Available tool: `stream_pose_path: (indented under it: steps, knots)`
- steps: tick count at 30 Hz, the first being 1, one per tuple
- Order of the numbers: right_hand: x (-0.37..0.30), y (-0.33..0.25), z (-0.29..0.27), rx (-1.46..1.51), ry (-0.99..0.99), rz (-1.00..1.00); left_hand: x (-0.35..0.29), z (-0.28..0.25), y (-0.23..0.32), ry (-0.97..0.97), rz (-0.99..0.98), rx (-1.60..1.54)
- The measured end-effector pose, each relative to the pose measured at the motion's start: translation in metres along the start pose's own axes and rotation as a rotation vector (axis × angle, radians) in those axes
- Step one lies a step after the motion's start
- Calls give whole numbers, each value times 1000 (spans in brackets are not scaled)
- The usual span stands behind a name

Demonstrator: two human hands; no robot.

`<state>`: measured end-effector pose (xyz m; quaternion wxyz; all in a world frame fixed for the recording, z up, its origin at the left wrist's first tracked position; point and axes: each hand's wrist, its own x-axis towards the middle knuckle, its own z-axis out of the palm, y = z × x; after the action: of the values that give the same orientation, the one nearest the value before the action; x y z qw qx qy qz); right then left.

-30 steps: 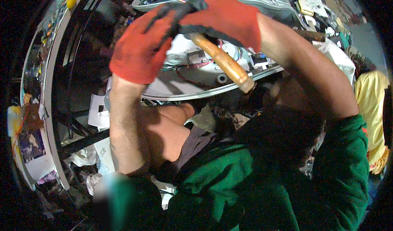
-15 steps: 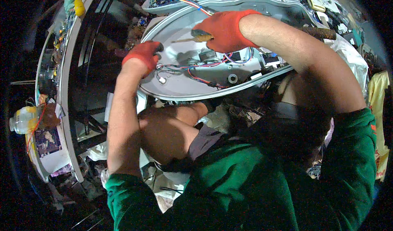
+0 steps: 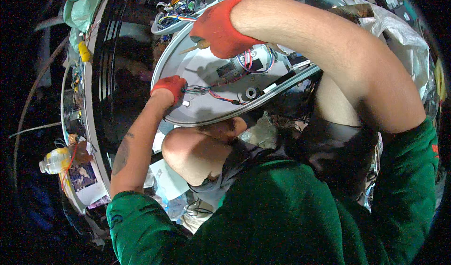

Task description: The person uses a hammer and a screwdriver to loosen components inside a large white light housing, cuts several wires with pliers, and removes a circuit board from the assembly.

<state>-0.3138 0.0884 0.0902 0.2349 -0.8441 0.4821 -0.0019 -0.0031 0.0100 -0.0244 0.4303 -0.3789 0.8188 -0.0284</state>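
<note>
A large grey plastic housing (image 3: 206,65), shaped like a long shallow shell, lies tilted over my knees. Closed at its near left end, my left hand (image 3: 170,87), in a red glove, grips a bundle of thin wires (image 3: 196,90). The wires run right along the housing's inner floor to dark connectors. Above the far left rim is my right hand (image 3: 224,27), also red-gloved, wrapped round a slim pointed tool with a yellowish-brown handle (image 3: 202,44). Its tip points left and down; its exact kind is unclear. A loop of coloured wires (image 3: 256,60) hangs below my right wrist.
Another grey shell (image 3: 169,26) holding electronic parts and wires stands behind the housing. A dark glossy panel (image 3: 122,72) is at the left, with a clear plastic bottle (image 3: 55,160) beyond it. White sacking (image 3: 404,49) lies at the right.
My left hand has moved down and closed on the wire bundle. My right hand has shifted left with the pointed tool. The view has also shifted slightly.
</note>
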Motion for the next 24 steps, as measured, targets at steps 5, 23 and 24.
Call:
stream_pose_path:
  steps: [5,23,24]
  knots:
    - [5,18,-8,-151,-105,-5,-2,-9,15,-48,-31,61]
    - [-3,16,-10,-227,-83,-86,-8,-2,17,-59,-10,148]
    - [-3,17,-10,-222,-78,-82,-8,-4,19,-73,-23,140]
